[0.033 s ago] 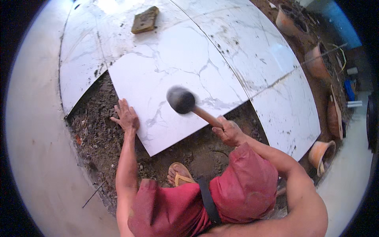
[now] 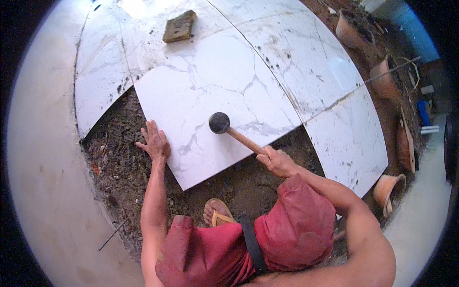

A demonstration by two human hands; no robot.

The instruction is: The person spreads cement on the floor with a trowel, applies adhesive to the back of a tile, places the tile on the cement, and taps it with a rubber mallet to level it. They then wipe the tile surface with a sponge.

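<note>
In my right hand (image 2: pixel 277 161), closed round the wooden handle, is a rubber mallet (image 2: pixel 219 123) with a black head. That head is over the near half of a large white tile (image 2: pixel 215 81) with grey veins; whether it touches the surface I cannot tell. My left hand (image 2: pixel 157 142) rests at the tile's left edge, fingers spread. The tile's near corner lies over dark, wet-looking mortar or soil (image 2: pixel 117 162), which also shows along its left side and below its front edge.
More laid tiles (image 2: pixel 344 138) adjoin it on the right and far side. A dirty sponge-like block (image 2: pixel 180 27) sits at the back. Terracotta pots (image 2: pixel 386 76) line the right. A thin rod (image 2: pixel 113 235) lies at lower left, by a pale smooth floor (image 2: pixel 52 182). My sandalled foot (image 2: pixel 217 212) stands on the mortar.
The mallet head, blurred before, now looks sharp and sits slightly farther right in the view. My left hand keeps its place at the tile edge.
</note>
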